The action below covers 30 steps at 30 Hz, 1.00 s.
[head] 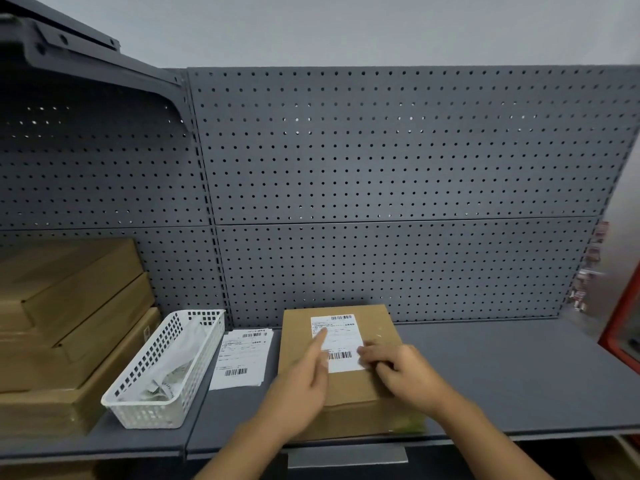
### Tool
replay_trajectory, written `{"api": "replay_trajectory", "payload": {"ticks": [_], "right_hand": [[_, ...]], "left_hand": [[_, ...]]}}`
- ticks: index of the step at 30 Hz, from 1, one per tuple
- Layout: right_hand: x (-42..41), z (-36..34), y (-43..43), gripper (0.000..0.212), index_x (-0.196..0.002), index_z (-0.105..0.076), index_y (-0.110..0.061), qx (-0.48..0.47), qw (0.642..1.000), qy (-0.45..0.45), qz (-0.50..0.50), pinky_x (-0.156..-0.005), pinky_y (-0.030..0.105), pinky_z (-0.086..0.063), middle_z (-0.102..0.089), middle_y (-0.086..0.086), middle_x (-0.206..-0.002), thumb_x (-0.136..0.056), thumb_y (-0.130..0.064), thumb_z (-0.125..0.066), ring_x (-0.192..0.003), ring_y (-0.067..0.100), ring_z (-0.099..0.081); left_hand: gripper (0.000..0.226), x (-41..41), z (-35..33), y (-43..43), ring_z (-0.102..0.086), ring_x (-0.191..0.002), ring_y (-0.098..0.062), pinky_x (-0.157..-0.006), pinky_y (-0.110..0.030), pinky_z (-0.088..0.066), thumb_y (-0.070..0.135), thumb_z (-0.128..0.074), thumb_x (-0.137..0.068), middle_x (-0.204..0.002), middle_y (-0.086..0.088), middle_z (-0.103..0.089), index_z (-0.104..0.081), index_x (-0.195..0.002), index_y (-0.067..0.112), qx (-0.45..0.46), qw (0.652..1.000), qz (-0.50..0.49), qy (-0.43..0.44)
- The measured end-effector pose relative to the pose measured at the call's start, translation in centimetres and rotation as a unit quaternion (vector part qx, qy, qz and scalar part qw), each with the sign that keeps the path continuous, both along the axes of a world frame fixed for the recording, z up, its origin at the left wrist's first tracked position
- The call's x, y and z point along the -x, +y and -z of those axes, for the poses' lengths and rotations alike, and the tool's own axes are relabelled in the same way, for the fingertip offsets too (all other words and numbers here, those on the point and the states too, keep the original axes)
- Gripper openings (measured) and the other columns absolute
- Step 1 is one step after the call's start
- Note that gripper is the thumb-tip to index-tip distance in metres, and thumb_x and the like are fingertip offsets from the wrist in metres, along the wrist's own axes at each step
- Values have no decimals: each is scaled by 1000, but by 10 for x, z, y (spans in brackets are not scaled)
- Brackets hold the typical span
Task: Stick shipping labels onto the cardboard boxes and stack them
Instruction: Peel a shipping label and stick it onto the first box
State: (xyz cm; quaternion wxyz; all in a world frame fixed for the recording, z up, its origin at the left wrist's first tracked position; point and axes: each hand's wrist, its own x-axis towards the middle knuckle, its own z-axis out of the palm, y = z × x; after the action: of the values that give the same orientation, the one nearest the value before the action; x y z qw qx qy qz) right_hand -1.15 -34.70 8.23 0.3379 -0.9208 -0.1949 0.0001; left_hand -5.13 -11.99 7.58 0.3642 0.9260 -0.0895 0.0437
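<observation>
On my feed I see only bare limbs: the bare left hand (301, 386) on an uncovered forearm coming in from 7 o'clock, and the bare right hand (401, 370) on an uncovered forearm from 5 o'clock. Both forearms stay bare down to the frame's lower edge.

Basket (162, 370) left of labels (240, 358), box (346, 393) right w/ label (337, 341) on top.

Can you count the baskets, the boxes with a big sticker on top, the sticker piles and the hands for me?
white basket: 1
labelled cardboard box: 1
pile of loose shipping labels: 1
hands: 2, the left hand and the right hand
Total: 5
</observation>
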Motion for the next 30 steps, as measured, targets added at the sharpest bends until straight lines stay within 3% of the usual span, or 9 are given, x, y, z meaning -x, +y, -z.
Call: {"api": "replay_trajectory", "payload": {"ticks": [2,4,7,11,13,16,20,24,30], "right_hand": [[2,7,-7,38,-110,-79,-19,-68,994,-43,76,-100,3,-38,-71,-18,-118,-91,2,-53,-123,-3,-56],[3,14,-11,30,-115,-76,-18,-132,978,-51,152,-95,5,-40,-71,-11,-121,-93,-4,-60,-118,8,-62],[2,22,-20,50,-139,-59,-21,-214,957,59,187,-106,29,-44,-60,-3,-139,-91,-24,-72,-128,16,-55],[5,31,-23,96,-157,-33,-26,-301,920,151,201,-112,47,-44,-49,0,-145,-76,-38,-83,-136,22,-49],[7,38,-24,87,-157,-34,-21,-320,911,160,207,-101,39,-49,-53,-1,-145,-85,-31,-81,-129,20,-55],[15,45,-27,72,-146,-48,-33,-385,877,223,183,-85,33,-56,-67,-4,-131,-84,-44,-80,-114,19,-67],[15,53,-27,64,-138,-54,-39,-441,843,252,175,-89,44,-60,-77,-6,-118,-80,-48,-81,-107,23,-73],[16,57,-17,61,-139,-57,-37,-465,827,243,202,-94,54,-59,-78,-4,-115,-82,-46,-78,-110,29,-72],[22,43,-24,31,-124,-66,-40,-467,830,218,212,-79,41,-57,-79,-5,-108,-95,-32,-66,-107,28,-70]], "left_hand": [[54,-2,7,14,-50,-135,-3,-112,-28,-42,32,-43,-109,-147,23,-49,-25,-158,45,84,996,-27,1],[59,-10,22,32,-40,-146,-8,-122,-35,-35,35,-51,-104,-157,17,-39,-30,-159,34,117,990,-80,19],[80,-16,37,45,-53,-136,-18,-116,-44,-44,55,-60,-90,-154,4,-48,-29,-160,30,224,954,-124,157],[45,-13,38,37,-67,-116,-14,-100,-34,-53,32,-59,-103,-129,8,-69,-46,-146,31,372,898,-109,211],[61,-14,41,34,-64,-121,-15,-108,-40,-49,32,-62,-101,-137,9,-63,-36,-156,30,416,876,-126,209],[88,-16,46,30,-63,-127,-22,-116,-50,-44,37,-73,-87,-144,6,-59,-26,-162,33,473,846,-135,203],[50,-21,58,26,-71,-117,-29,-108,-51,-50,22,-60,-100,-127,-5,-75,-51,-149,23,503,831,-143,191],[41,-19,57,25,-71,-116,-29,-109,-52,-50,21,-54,-103,-123,-5,-77,-56,-144,24,490,842,-127,185],[40,-21,57,19,-72,-115,-23,-108,-48,-50,15,-51,-105,-125,0,-76,-55,-143,25,461,865,-111,162]]}}
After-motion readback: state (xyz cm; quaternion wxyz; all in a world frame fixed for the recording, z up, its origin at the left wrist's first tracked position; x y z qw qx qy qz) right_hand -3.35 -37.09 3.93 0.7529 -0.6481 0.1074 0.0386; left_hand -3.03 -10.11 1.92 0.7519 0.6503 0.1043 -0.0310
